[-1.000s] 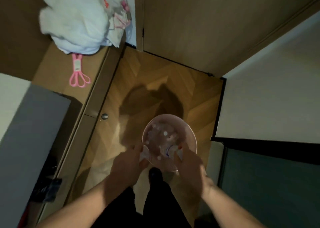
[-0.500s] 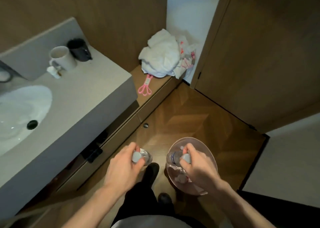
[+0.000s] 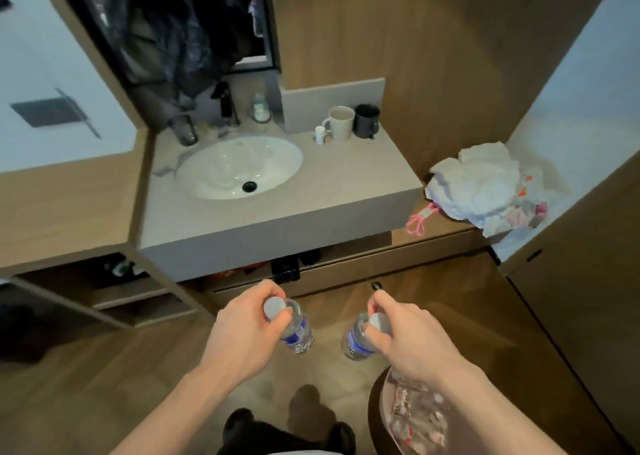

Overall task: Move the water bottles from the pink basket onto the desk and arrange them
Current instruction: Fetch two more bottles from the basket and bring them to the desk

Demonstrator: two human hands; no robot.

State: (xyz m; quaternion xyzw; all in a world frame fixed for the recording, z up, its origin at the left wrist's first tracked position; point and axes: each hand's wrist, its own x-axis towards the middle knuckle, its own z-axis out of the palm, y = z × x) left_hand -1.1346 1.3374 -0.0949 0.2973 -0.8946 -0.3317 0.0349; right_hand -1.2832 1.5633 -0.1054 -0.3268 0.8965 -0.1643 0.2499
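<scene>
My left hand [image 3: 244, 333] grips a clear water bottle [image 3: 298, 330] with a blue label by its white cap. A second such bottle [image 3: 355, 342] hangs from my right hand [image 3: 405, 337], which also holds it at the cap. Both bottles are in the air above the wooden floor, in front of the grey counter [image 3: 346, 184]. The pink basket [image 3: 384, 406] stands on the floor at the lower right, partly under my right forearm, with several more bottles inside it.
A white sink [image 3: 239, 167] is set into the counter. A white mug [image 3: 341, 122], a dark mug [image 3: 367, 120] and a small bottle [image 3: 320, 135] stand at its back right. A white cloth heap [image 3: 478, 184] and pink clip [image 3: 420, 217] lie on the low ledge.
Both hands have lifted a bottle each out of the basket and risen toward the counter. My view has swung up and left, so the sink now lies straight ahead.
</scene>
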